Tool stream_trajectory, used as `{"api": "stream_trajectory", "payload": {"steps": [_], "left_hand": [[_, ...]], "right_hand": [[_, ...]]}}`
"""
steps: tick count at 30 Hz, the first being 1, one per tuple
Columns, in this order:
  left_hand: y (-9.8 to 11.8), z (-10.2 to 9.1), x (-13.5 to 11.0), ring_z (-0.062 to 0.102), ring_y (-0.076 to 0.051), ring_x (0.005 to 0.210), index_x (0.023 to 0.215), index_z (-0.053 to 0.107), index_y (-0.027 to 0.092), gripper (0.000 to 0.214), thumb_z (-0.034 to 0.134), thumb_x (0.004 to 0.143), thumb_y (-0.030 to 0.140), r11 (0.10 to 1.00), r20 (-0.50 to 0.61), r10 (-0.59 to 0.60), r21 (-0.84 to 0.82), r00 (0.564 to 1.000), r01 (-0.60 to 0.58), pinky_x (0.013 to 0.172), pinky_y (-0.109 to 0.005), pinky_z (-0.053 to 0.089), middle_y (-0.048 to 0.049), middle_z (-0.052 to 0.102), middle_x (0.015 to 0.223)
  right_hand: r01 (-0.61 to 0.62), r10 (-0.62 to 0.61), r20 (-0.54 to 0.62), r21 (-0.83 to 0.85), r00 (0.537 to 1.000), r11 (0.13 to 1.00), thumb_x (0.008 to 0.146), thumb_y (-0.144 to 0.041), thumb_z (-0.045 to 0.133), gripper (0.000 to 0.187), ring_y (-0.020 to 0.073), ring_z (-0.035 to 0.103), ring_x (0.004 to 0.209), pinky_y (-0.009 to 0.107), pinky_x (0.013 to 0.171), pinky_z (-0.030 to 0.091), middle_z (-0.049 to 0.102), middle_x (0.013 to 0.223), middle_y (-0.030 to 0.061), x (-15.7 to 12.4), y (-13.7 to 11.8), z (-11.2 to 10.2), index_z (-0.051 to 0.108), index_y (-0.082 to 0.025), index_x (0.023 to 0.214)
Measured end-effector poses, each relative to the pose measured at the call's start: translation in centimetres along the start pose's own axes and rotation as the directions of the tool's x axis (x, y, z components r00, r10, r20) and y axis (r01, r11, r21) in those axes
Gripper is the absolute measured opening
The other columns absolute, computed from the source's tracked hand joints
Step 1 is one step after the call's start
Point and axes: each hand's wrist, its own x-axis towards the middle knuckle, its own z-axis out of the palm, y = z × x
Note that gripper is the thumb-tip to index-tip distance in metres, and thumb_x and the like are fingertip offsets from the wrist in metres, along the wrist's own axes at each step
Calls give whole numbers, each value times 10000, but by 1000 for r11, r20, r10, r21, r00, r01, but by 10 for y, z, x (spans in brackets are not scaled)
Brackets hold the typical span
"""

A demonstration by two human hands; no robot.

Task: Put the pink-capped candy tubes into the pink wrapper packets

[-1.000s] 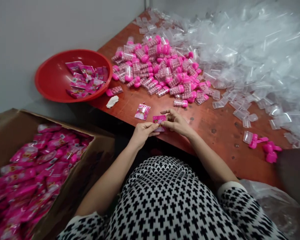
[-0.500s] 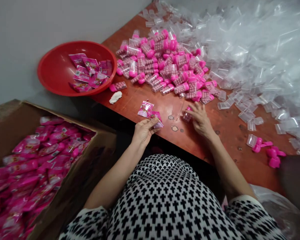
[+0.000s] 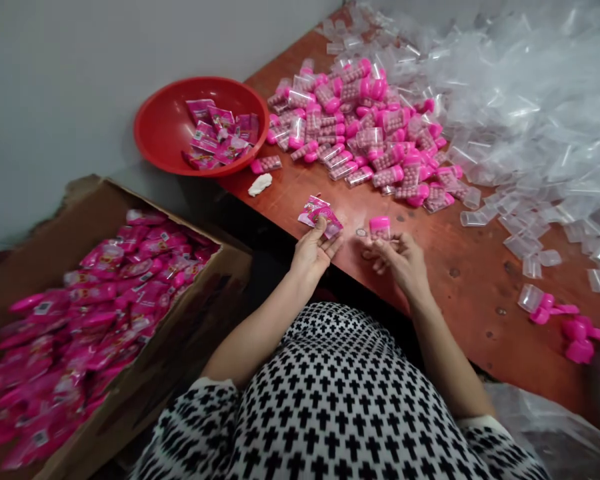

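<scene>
My left hand [image 3: 316, 248] pinches a small pink printed sachet [image 3: 327, 219] between thumb and fingers, just over the near edge of the brown table [image 3: 430, 267]. A second pink sachet [image 3: 310, 205] lies on the table right behind it. My right hand [image 3: 399, 257] is closed on a small clear bottle with a pink cap [image 3: 379, 227], held upright a hand's width to the right of the sachet. Beyond both hands lies a heap of the same pink-capped bottles [image 3: 360, 127].
A red bowl [image 3: 173, 127] with several pink sachets sits at the table's left corner. A cardboard box [image 3: 145, 373] of pink packets stands on the left. Clear empty bottles [image 3: 525, 113] are heaped at the right. Loose pink caps [image 3: 570, 320] and a white scrap [image 3: 260, 184] lie on the table.
My right hand let go of the sachet, reached to the bottle heap, and came back holding a pink-capped bottle. My left hand kept the sachet. The view shifted left.
</scene>
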Motion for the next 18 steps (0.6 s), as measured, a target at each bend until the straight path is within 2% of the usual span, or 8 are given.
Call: {"api": "stream_trajectory", "payload": {"steps": [1,3,7,12,18], "left_hand": [[-1,0,1,676,-144,671,768,613,156,122,710,755,228,1000,7,-4,-18,1000,4,680,-276,553,-7,672,707],[-5,1,3,673,-138,675,760,611,156,121,703,763,234,999,26,-8,-44,1000,9,693,-273,547,-8,673,712],[-13,7,4,637,-98,614,731,605,154,157,730,735,250,999,67,-3,-46,998,6,658,-232,524,8,659,687],[-20,12,2,602,-80,564,715,587,154,214,775,678,249,999,111,34,-24,993,-31,583,-206,492,24,642,653],[-19,15,0,571,-71,515,689,573,146,312,818,603,319,981,211,79,155,974,-113,532,-200,460,33,612,607]], "right_hand": [[-3,-2,40,134,999,991,756,-509,630,370,149,601,473,270,434,496,658,680,3,-10,-2,9,478,-217,924],[-16,-7,81,281,997,960,746,-478,665,367,132,624,511,251,472,533,649,683,-23,-26,-5,25,478,-225,935],[-31,5,73,349,997,937,755,-448,675,356,114,626,515,235,497,560,642,670,-44,-37,-3,46,483,-224,955],[-8,-6,38,366,999,931,770,-431,666,334,108,624,508,228,494,560,647,662,-45,-32,4,48,489,-215,953],[-78,32,113,434,993,897,747,-440,685,360,104,618,481,224,476,552,661,671,-48,-29,6,44,484,-220,950]]}}
